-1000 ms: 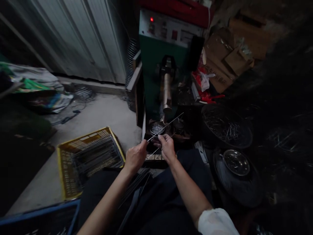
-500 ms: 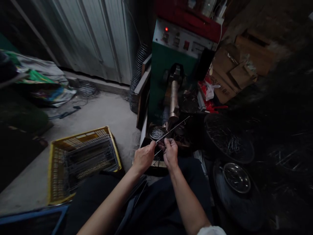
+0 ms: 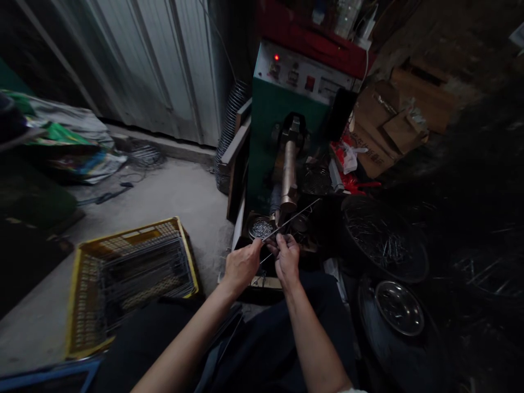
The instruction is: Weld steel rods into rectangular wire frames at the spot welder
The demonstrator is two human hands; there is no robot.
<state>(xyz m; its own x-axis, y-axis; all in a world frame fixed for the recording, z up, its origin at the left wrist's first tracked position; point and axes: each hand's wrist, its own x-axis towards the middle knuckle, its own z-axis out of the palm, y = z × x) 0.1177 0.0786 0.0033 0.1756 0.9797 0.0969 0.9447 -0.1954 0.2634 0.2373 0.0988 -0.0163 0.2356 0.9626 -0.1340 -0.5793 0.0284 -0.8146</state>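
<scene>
Between my two hands a thin metal rod (image 3: 298, 214) slants up to the right, just in front of the machine's copper-coloured cylinder (image 3: 289, 174). My left hand (image 3: 242, 265) is closed on the rod's lower end. On the right, my right hand (image 3: 286, 258) has its fingers bent together at the rod; whether it also pinches a small part is too dark to tell. A dish of small metal pieces (image 3: 261, 228) sits just beyond my left hand. The green machine (image 3: 266, 131) with a lit red lamp stands ahead.
A yellow crate (image 3: 73, 295) holding wire frames stands on the floor at left. To the right are a dark basin of metal pins (image 3: 385, 240) and a shiny round bowl (image 3: 399, 308). Cardboard boxes (image 3: 374, 142) lie behind them.
The view has shifted slightly, so the machine and basins appear a little lower. Both hands keep their hold around the rod, nearly unmoved.
</scene>
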